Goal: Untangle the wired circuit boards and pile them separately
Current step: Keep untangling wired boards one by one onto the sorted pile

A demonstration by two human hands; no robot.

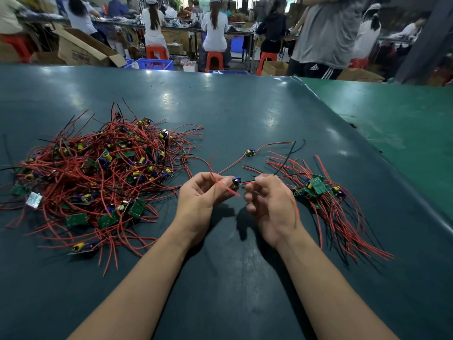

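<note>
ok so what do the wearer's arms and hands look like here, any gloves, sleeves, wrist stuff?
Both are bare. The left hand and right hand wear no gloves, and no rings show. Both forearms are uncovered as far as the bottom edge of the frame, with no sleeve cuff in view. No watch, wrist strap or band shows on either wrist.

Hands: at frame centre I see my left hand and right hand pinching one small circuit board between them by its red wires.
Left of frame: tangled heap of boards.
Right of frame: sorted pile.
Above centre: single loose board.
Surface: dark green table.
</note>
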